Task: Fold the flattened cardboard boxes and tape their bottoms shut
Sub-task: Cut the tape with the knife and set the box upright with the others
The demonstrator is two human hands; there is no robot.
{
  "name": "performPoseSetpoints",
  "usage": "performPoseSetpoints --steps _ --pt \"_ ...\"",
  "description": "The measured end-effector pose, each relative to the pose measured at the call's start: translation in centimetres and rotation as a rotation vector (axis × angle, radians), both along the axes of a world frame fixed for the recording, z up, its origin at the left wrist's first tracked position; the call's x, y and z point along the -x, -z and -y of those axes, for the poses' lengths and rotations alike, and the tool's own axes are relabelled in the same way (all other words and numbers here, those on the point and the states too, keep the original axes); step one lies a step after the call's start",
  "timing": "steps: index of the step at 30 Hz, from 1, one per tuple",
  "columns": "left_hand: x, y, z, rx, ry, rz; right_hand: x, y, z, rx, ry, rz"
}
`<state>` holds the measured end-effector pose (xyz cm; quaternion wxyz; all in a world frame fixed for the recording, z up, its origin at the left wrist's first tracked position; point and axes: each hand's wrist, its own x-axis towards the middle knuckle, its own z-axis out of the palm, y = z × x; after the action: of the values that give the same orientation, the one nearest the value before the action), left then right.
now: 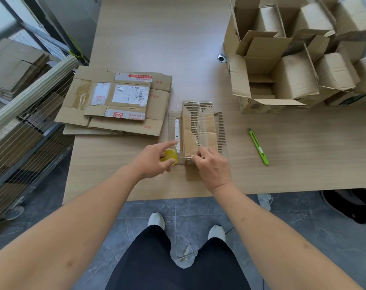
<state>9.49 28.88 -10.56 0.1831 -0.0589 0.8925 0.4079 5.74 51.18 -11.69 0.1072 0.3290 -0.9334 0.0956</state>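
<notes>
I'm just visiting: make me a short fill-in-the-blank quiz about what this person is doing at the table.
1. The left hand holds a ____ roll of tape.
2. The right hand pinches the tape end at the small brown cardboard box, which stands on the ____.
3. The green utility knife lies to the box's ____.

Missing words: yellow; table; right

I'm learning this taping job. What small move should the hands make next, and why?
Probably draw the strip further along the seam and press it down. The left hand holds the yellow tape roll, the right hand pinches its free end at the near edge of the small box, and the tape there looks only started.
</notes>
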Motion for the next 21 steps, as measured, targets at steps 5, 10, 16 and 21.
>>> performPoseSetpoints --steps 5,10,16,21 --pt "0.6 0.5 0.5 0.209 -0.041 -0.024 0.5 0.7 -0.4 -0.019 0.051 0.023" --pt "1.4 0.4 -0.7 0.239 -0.058 -0.030 1.8 1.1 -1.7 0.106 0.089 0.219" --pt "2.4 0.1 -2.2 0.216 -0.098 -0.012 3.5 0.3 -4.6 0.445 0.313 0.274" --pt "2.6 -0.1 -2.9 0.212 -0.126 -0.024 6.0 1.5 -7.9 -0.029 0.587 0.419"
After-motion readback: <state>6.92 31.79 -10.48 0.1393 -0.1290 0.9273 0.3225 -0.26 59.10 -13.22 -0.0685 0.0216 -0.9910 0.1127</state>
